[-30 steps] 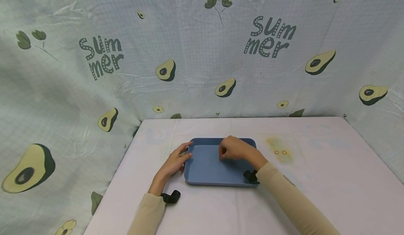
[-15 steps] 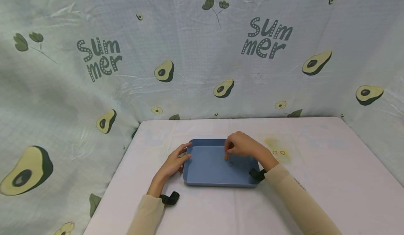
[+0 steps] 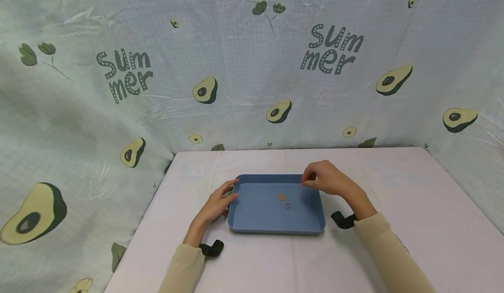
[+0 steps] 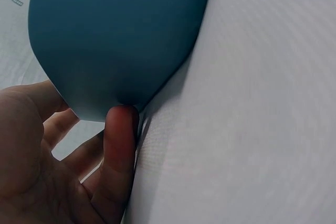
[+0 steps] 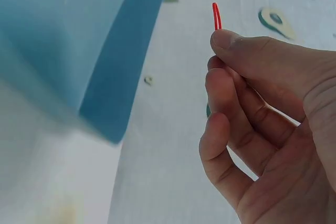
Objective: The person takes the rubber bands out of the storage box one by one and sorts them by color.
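A shallow blue tray (image 3: 277, 231) lies on the table. At its left side my left hand (image 3: 214, 203) grips the rim, thumb and a finger over the edge; in the left wrist view a fingertip (image 4: 119, 121) presses the tray's outer wall. My right hand (image 3: 327, 178), over the tray's back right corner, pinches a thin red loop, like a rubber band (image 5: 217, 17), between thumb and index finger. Inside the tray lie a small orange piece (image 3: 281, 197), too small to make out fully, and a thin red ring (image 3: 288, 205).
A white cloth covers the table (image 3: 413, 223). Behind and at the sides hangs a printed curtain (image 3: 236, 57) with avocados and lettering. A dark camera (image 3: 212, 248) sits on the left wrist, another camera (image 3: 343, 220) on the right.
My right hand has moved from inside the tray to its back right edge. The orange piece and red ring in the tray have come into view. The left hand has stayed.
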A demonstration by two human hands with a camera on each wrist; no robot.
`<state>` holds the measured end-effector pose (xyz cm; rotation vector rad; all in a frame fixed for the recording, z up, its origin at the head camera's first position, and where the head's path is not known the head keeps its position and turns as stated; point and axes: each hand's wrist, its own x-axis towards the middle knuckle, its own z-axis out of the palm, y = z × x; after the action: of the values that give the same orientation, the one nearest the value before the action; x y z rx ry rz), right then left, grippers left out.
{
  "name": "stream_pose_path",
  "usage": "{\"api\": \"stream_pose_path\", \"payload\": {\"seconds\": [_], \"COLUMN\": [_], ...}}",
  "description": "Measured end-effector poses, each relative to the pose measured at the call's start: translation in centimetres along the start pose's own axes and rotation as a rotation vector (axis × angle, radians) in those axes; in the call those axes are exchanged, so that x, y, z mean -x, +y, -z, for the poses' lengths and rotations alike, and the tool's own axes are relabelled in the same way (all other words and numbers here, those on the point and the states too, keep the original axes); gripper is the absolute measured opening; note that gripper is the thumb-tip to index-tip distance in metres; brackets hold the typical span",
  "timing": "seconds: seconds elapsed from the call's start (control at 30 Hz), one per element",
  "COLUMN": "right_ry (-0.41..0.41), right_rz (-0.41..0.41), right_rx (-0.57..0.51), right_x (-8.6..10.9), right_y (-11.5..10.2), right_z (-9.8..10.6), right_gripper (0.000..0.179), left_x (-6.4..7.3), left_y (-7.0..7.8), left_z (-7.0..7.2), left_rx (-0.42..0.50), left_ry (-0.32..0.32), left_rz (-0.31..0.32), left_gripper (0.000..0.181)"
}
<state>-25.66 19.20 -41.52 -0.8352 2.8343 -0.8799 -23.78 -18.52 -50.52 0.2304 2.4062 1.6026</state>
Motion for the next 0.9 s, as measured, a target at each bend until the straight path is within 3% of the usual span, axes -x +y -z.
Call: {"api": "stream_pose_path", "payload": {"seconds": [0.17,0.43,0.9], "right_ry": [0.064,0.140,0.174], "right_rz": [-0.012,-0.110,-0.276], "right_rx": [-0.007,0.019,0.034], "right_x": [1.8,4.6,9.1], "right_y": [1.6,4.4,8.7], "right_z": [1.1,2.3,2.7], "right_gripper": [0.004,0.003,0.009], "left_x": [-0.1,-0.3,-0.2], "left_y": [0.1,0.1,-0.1], "left_z": [0.1,0.2,0.0], "left_rx": [-0.004,-0.007,-0.008], "left_ry": [0.005,-0.003,0.013], "left_rz": [0.009,-0.005,0.004], "left_gripper": [0.055,0.056,0.054]}}
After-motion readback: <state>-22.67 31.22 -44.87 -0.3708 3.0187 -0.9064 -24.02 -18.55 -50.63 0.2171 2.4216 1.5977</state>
